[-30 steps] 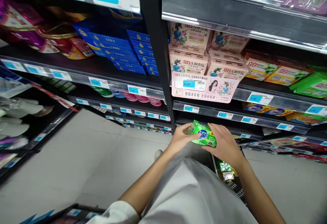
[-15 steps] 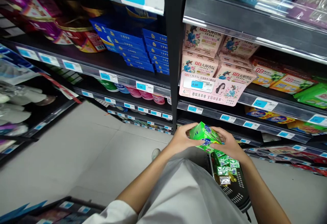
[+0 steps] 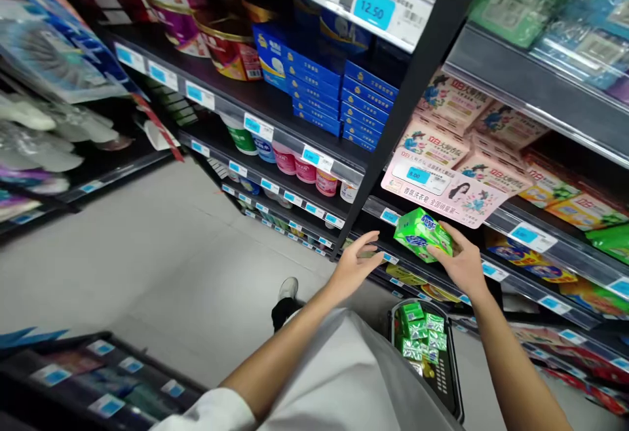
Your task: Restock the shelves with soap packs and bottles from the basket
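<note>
Right hand (image 3: 464,264) grips green 超能 soap pack (image 3: 421,234) at its right end, long axis crosswise; left hand (image 3: 350,267) open, apart leftward.

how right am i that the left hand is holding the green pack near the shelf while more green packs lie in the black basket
One thing is wrong: the head view shows the right hand holding the green pack near the shelf; the left hand is open and apart from it. More green packs do lie in the black basket.
</note>
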`<act>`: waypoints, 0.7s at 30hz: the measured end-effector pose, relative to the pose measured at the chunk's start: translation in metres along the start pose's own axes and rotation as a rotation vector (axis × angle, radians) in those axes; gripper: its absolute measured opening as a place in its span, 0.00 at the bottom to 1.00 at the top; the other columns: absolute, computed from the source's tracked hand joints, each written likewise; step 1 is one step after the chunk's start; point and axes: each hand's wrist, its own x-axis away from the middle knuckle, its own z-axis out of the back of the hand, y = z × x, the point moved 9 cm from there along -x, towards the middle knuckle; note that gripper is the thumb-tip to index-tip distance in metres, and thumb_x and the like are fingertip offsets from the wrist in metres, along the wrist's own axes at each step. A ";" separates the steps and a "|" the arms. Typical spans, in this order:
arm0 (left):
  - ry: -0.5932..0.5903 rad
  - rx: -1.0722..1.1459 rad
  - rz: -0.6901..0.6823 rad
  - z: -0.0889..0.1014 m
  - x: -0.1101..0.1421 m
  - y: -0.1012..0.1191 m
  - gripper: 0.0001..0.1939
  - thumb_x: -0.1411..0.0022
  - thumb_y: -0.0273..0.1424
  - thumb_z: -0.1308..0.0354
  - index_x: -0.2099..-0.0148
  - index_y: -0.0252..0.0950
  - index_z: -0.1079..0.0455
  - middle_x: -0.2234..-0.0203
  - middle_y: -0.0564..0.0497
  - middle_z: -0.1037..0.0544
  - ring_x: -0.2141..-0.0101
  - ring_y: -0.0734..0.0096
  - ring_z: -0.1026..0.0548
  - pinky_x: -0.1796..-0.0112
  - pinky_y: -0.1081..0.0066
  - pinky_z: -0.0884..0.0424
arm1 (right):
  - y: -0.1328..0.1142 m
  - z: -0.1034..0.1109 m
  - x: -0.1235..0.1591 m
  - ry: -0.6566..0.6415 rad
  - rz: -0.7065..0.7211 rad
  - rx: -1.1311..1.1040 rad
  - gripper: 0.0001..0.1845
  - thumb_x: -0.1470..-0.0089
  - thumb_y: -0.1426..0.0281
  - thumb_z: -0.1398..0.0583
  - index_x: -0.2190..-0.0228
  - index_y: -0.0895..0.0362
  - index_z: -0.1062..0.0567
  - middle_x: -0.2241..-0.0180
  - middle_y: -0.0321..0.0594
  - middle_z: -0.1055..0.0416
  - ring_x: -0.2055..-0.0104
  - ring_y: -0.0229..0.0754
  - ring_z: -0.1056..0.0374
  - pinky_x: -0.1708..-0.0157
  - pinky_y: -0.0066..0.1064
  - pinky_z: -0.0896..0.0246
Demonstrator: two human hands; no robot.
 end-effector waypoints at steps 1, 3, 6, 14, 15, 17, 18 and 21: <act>0.029 0.017 0.006 0.005 0.002 -0.004 0.30 0.44 0.39 0.33 0.40 0.38 0.28 0.42 0.40 0.26 0.47 0.56 0.25 0.56 0.65 0.26 | 0.001 0.002 -0.006 0.024 -0.003 -0.014 0.41 0.60 0.54 0.25 0.46 0.58 0.23 0.46 0.51 0.24 0.45 0.58 0.27 0.41 0.53 0.34; 0.074 0.054 0.015 0.015 0.005 -0.011 0.28 0.44 0.38 0.33 0.42 0.38 0.27 0.42 0.40 0.26 0.49 0.57 0.24 0.55 0.65 0.26 | 0.002 0.002 -0.016 0.060 -0.008 -0.053 0.40 0.63 0.55 0.24 0.49 0.59 0.21 0.49 0.50 0.22 0.47 0.59 0.26 0.42 0.54 0.33; 0.103 0.092 0.004 0.025 0.010 -0.018 0.27 0.44 0.39 0.34 0.43 0.37 0.27 0.44 0.40 0.25 0.52 0.60 0.23 0.54 0.65 0.27 | -0.001 -0.003 -0.030 0.080 0.015 -0.124 0.37 0.63 0.56 0.24 0.52 0.60 0.20 0.50 0.50 0.21 0.45 0.59 0.27 0.39 0.56 0.36; 0.189 0.157 0.028 0.045 0.025 -0.031 0.29 0.44 0.43 0.34 0.43 0.37 0.28 0.45 0.40 0.25 0.50 0.59 0.24 0.54 0.64 0.27 | -0.018 -0.010 -0.052 0.125 0.101 -0.275 0.41 0.63 0.63 0.24 0.46 0.57 0.25 0.46 0.50 0.25 0.43 0.56 0.29 0.36 0.54 0.40; 0.194 0.164 0.032 0.047 0.027 -0.031 0.28 0.44 0.43 0.35 0.43 0.37 0.28 0.45 0.40 0.25 0.50 0.59 0.24 0.53 0.64 0.27 | -0.016 -0.010 -0.055 0.130 0.087 -0.279 0.41 0.62 0.62 0.24 0.45 0.57 0.25 0.44 0.50 0.26 0.42 0.56 0.29 0.36 0.54 0.40; 0.211 0.181 0.044 0.051 0.033 -0.030 0.28 0.43 0.44 0.35 0.43 0.37 0.28 0.44 0.40 0.25 0.49 0.59 0.24 0.53 0.64 0.27 | -0.008 -0.009 -0.065 0.131 0.061 -0.265 0.43 0.61 0.61 0.25 0.44 0.56 0.27 0.42 0.49 0.28 0.42 0.56 0.30 0.35 0.55 0.42; 0.223 0.188 0.048 0.053 0.036 -0.030 0.28 0.43 0.44 0.35 0.43 0.37 0.28 0.44 0.40 0.25 0.49 0.59 0.24 0.53 0.64 0.27 | -0.006 -0.009 -0.071 0.132 0.059 -0.247 0.44 0.61 0.60 0.25 0.43 0.55 0.28 0.41 0.49 0.29 0.41 0.56 0.31 0.35 0.56 0.43; 0.263 0.199 0.052 0.060 0.045 -0.030 0.28 0.44 0.45 0.34 0.44 0.37 0.27 0.44 0.40 0.24 0.50 0.59 0.24 0.52 0.63 0.27 | -0.004 -0.008 -0.095 0.117 0.123 -0.157 0.45 0.58 0.54 0.29 0.40 0.52 0.31 0.39 0.48 0.32 0.38 0.56 0.34 0.34 0.59 0.47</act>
